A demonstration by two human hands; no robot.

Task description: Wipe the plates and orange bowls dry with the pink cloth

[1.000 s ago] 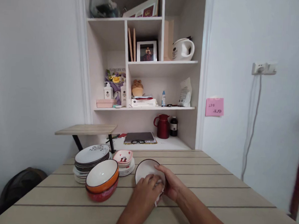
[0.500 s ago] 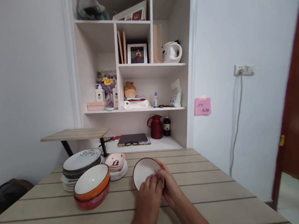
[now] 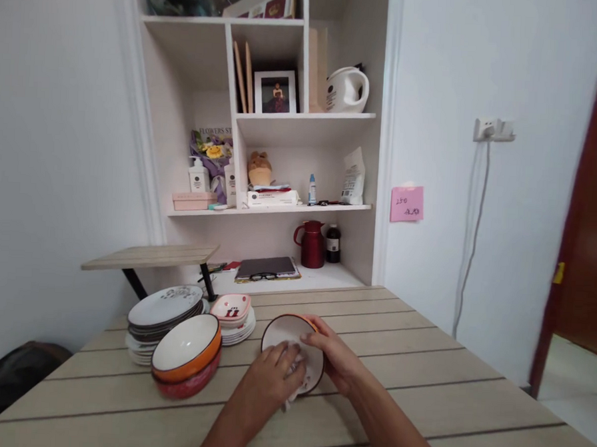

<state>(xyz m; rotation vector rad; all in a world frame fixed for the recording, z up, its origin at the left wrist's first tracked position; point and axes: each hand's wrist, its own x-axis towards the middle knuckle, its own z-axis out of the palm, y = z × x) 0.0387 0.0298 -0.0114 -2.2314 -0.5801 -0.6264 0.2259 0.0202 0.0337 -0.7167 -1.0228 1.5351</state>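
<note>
Tilted toward me above the table is a bowl (image 3: 283,328) with a white inside, a dark rim and an orange outside. My right hand (image 3: 336,353) grips its right side, thumb over the rim and fingers behind. Inside the bowl, my left hand (image 3: 270,374) presses a crumpled white cloth or tissue (image 3: 291,398) against the surface, fingers curled over it. To the left, another orange bowl (image 3: 186,346) rests in a red bowl (image 3: 193,383), both leaning. Behind them are stacked plates (image 3: 167,306) and small square dishes (image 3: 231,307) on small white plates (image 3: 240,335).
The slatted wooden table (image 3: 420,390) carries a small raised stand (image 3: 151,256) at its back left. Behind it, a white shelf unit holds a red jug (image 3: 312,244), a dark bottle (image 3: 333,244) and a laptop (image 3: 266,267). A black bag (image 3: 20,382) sits at the lower left.
My left hand has slid left and down across the bowl's inside, showing more white cloth or tissue. The bowl has shifted slightly left, still in my right hand. The view has tipped slightly down.
</note>
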